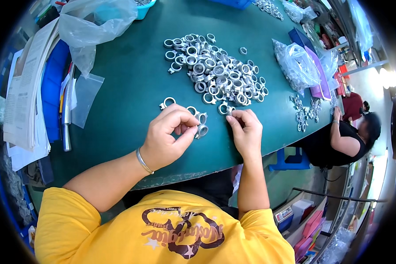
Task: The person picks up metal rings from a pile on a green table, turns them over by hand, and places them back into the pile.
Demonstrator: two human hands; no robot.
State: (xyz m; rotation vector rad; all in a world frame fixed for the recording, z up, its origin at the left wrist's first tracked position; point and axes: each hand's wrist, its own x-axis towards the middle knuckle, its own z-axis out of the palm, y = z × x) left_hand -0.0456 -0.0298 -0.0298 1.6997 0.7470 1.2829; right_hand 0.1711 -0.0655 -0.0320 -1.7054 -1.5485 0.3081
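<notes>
A large heap of grey metal ring clamps (pixel 220 72) lies on the green table (pixel 132 66) in front of me. My left hand (pixel 169 134), with a silver bangle at its wrist, is closed in a pinch, thumb against forefinger. Whatever is between those fingertips is too small or hidden to make out. Beside them lie a few ring clamps (pixel 202 131), and a separate ring clamp (pixel 167 103) rests just beyond the knuckles. My right hand (pixel 247 132) pinches a metal ring clamp (pixel 230 110) at the near edge of the heap.
Papers (pixel 31 88) and a blue bin (pixel 60 94) stand at the left, near a clear plastic bag (pixel 97 22). To the right are a bagged lot of parts (pixel 297 66), a purple tray (pixel 317 72) and smaller metal pieces (pixel 301 114). Another person (pixel 347 138) sits at the table's right side.
</notes>
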